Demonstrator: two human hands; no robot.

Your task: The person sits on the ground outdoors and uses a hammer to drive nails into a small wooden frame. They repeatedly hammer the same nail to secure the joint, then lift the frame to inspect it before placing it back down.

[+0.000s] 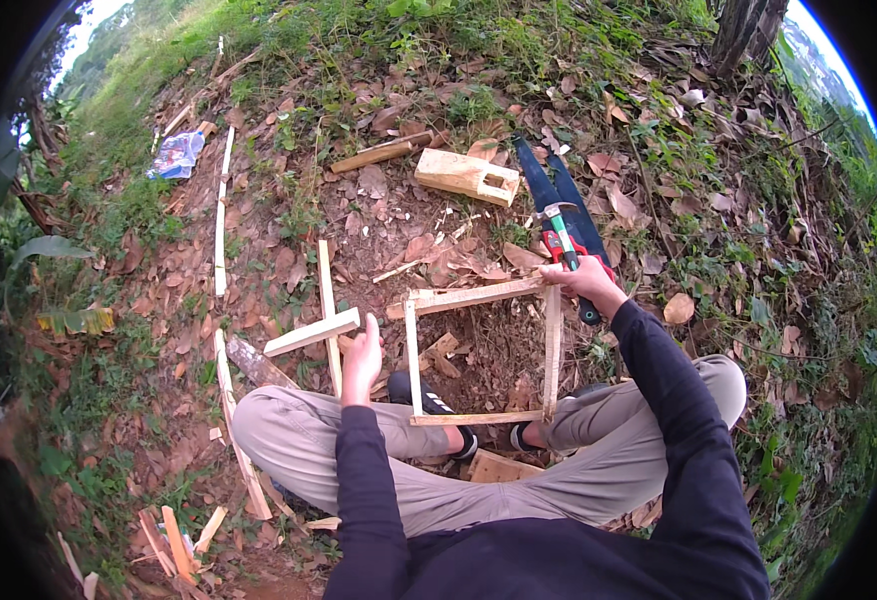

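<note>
My left hand (pixel 363 362) is closed at the near end of a short pale wooden strip (pixel 309 333), its thumb raised beside the strip's end. That strip crosses over a longer thin strip (pixel 327 282). With my right hand (pixel 587 283) I grip the upper right corner of a four-sided wooden frame (pixel 553 345), which stands between my legs. Just beyond the right hand, a hammer (pixel 563 230) with a green and black handle lies on two dark-bladed saws (pixel 536 178) with red on their handles.
A hollowed wooden block (pixel 466 176) and a brown wood piece (pixel 383 152) lie ahead. Long strips (pixel 223 215) line the left side, near a plastic bag (pixel 177 155). Offcuts (pixel 177 540) are piled at lower left. Dry leaves and weeds cover the sloping ground.
</note>
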